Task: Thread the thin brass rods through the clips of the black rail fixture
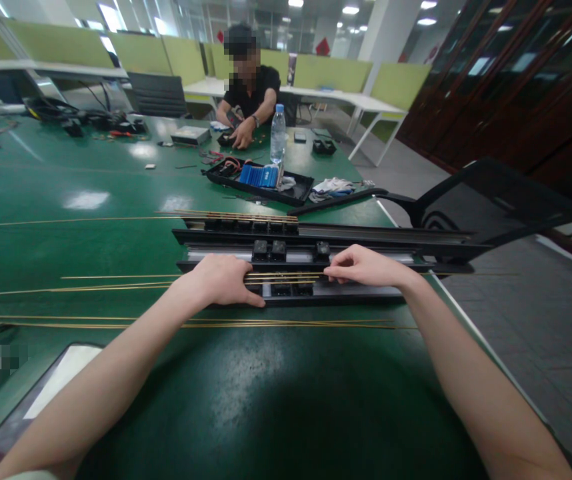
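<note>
My left hand (pixel 216 279) lies over the left end of the nearest long black rail (pixel 356 298). Its thumb presses near the front edge, and the other fingers are partly hidden. My right hand (pixel 359 265) pinches a thin brass-coloured rod (pixel 471 273) just above that rail. More thin rods (pixel 286 277) run lengthwise over the rail, beside the left hand. Small black square blocks (pixel 302 289) sit in its channel. Behind it, a second black rail (pixel 381 256) carries several similar blocks (pixel 278 250).
Loose rods (pixel 266 324) lie in front of the rails. Farther back are a black tray (pixel 291 195) with blue packs, a water bottle (pixel 277 137) and gloves (pixel 335 188). A co-worker (pixel 253 87) sits across the green table. A black chair (pixel 506 200) stands at right.
</note>
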`<move>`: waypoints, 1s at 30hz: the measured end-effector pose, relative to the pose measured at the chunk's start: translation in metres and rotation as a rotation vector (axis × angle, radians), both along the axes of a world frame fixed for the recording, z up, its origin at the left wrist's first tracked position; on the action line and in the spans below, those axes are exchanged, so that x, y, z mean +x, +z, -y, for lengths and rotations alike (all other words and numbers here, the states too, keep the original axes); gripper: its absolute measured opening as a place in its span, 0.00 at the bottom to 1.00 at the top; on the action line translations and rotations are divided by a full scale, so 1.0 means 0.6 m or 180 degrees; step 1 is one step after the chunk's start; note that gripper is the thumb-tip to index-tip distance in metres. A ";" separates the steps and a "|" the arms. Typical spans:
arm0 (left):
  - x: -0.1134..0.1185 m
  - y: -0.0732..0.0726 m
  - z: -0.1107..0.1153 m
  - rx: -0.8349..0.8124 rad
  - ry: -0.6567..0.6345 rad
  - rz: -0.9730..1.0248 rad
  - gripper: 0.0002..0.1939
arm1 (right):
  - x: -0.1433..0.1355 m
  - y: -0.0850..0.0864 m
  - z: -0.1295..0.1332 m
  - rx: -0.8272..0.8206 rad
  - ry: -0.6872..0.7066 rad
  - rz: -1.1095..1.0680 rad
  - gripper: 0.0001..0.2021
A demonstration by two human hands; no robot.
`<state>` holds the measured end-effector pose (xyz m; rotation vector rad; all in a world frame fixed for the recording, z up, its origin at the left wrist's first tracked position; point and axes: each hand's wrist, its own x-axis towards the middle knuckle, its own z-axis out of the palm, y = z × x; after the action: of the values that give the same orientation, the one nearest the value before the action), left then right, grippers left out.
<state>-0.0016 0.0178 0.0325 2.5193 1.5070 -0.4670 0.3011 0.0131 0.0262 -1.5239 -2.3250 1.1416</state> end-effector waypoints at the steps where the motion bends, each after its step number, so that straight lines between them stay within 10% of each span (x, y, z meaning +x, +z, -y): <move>1: 0.000 0.000 0.000 0.0007 -0.0016 -0.0005 0.43 | 0.001 0.000 0.000 0.0004 0.0008 -0.0005 0.25; 30: 0.000 -0.003 -0.001 0.0034 -0.0042 -0.0015 0.43 | 0.026 0.007 0.001 0.0323 -0.0099 0.0175 0.13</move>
<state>-0.0016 0.0183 0.0308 2.5393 1.4994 -0.4682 0.3164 0.0123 0.0306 -1.5687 -2.3465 0.9708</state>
